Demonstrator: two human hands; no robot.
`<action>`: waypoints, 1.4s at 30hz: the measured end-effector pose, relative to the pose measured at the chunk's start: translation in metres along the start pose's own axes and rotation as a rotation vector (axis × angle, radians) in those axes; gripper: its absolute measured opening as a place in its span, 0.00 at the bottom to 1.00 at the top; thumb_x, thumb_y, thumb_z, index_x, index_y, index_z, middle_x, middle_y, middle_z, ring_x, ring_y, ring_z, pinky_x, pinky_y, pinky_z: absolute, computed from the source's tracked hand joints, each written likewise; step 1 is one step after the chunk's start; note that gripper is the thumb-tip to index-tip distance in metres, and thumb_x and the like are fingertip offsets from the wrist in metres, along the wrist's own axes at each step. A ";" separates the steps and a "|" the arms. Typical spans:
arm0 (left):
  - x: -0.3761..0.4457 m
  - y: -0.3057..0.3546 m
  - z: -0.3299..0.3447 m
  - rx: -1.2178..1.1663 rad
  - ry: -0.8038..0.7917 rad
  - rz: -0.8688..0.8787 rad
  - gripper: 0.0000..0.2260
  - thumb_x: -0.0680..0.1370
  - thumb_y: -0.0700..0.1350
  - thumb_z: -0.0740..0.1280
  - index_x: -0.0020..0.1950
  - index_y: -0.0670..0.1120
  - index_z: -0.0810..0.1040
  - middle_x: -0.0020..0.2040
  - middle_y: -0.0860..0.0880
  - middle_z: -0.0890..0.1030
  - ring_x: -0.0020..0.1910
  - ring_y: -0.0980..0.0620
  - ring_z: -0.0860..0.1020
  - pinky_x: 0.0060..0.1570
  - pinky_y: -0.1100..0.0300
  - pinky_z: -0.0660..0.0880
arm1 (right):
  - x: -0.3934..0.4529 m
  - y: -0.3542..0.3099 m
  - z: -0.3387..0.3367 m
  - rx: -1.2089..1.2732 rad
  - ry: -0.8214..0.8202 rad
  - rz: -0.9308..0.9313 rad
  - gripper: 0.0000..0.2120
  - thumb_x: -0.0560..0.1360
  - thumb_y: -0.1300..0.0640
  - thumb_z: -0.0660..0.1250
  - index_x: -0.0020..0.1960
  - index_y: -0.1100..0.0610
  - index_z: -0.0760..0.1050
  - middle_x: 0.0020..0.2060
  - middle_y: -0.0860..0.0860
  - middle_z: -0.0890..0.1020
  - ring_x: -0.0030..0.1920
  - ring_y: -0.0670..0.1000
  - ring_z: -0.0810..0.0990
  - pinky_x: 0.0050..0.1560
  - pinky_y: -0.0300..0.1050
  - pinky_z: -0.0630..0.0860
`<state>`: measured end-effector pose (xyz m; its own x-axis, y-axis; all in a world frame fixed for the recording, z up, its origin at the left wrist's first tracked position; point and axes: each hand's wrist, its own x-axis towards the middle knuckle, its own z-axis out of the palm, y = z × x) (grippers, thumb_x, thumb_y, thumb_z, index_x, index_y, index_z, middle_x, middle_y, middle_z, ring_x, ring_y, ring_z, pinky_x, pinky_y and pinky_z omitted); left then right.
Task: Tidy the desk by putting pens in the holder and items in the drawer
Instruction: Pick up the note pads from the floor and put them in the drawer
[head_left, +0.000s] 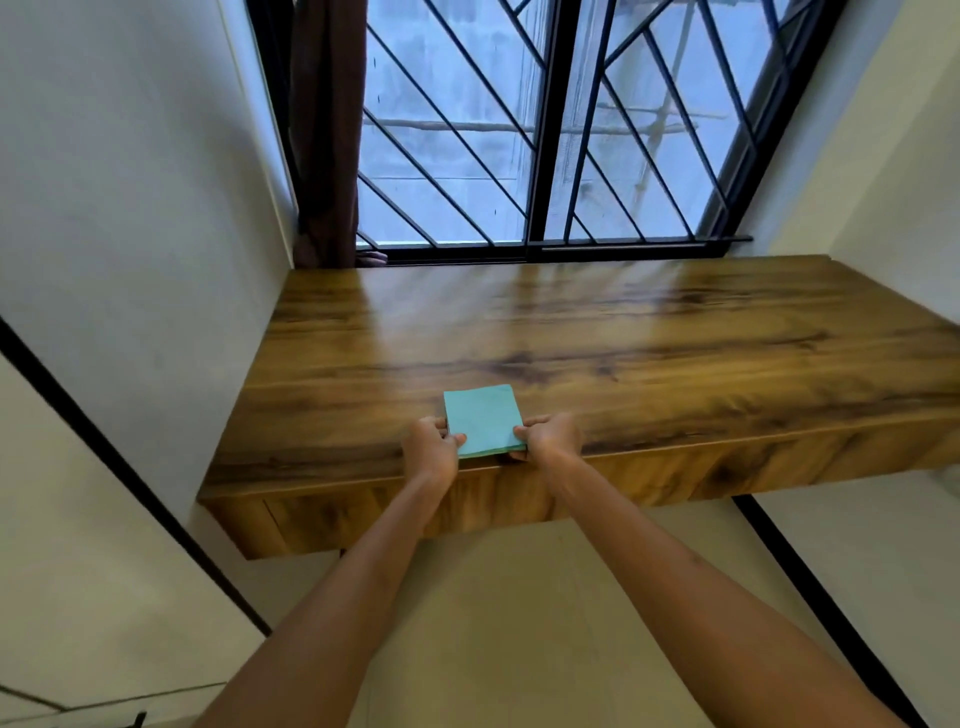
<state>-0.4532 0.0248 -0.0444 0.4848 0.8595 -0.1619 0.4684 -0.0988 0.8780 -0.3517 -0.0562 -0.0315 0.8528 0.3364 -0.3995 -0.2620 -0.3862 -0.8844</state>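
Low in the frame's centre, the left hand (430, 448) and right hand (551, 435) each pinch a side of a teal notebook (483, 420). It lies at the wooden desk's (675, 332) near edge.

wooden desk (623, 338) top open behind teal booklet (483, 418), walls close both ends, barred window (545, 130) behind

Daylight from window (519, 130); glare on desk (623, 332); wide-angle edge distortion.

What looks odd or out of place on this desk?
Little stands out. The teal notepad sits slightly askew at the front edge of the wooden desk, gripped by the left hand and right hand. No spill or damage shows.
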 end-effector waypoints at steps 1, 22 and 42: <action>0.003 -0.001 0.002 0.006 -0.003 0.001 0.19 0.78 0.40 0.65 0.69 0.39 0.70 0.63 0.41 0.77 0.59 0.46 0.77 0.52 0.58 0.76 | 0.002 0.000 0.000 -0.018 0.013 -0.004 0.09 0.75 0.66 0.68 0.55 0.65 0.77 0.49 0.58 0.80 0.46 0.54 0.80 0.36 0.40 0.79; 0.029 -0.002 0.027 0.075 0.039 -0.018 0.15 0.75 0.38 0.69 0.61 0.39 0.77 0.58 0.41 0.80 0.55 0.47 0.79 0.51 0.58 0.77 | 0.032 0.017 0.004 -0.249 0.231 -0.123 0.10 0.73 0.61 0.71 0.54 0.59 0.81 0.51 0.55 0.83 0.45 0.48 0.79 0.34 0.35 0.71; -0.023 -0.072 0.013 0.606 0.257 0.659 0.16 0.73 0.40 0.72 0.61 0.42 0.79 0.59 0.43 0.80 0.62 0.45 0.77 0.61 0.50 0.75 | 0.001 0.103 -0.024 0.817 0.385 0.325 0.22 0.72 0.38 0.68 0.50 0.57 0.76 0.34 0.51 0.75 0.32 0.48 0.73 0.32 0.43 0.71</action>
<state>-0.4884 0.0059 -0.1097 0.6452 0.6145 0.4541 0.4977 -0.7889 0.3605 -0.3675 -0.1161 -0.1171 0.7348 -0.0427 -0.6770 -0.6218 0.3563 -0.6974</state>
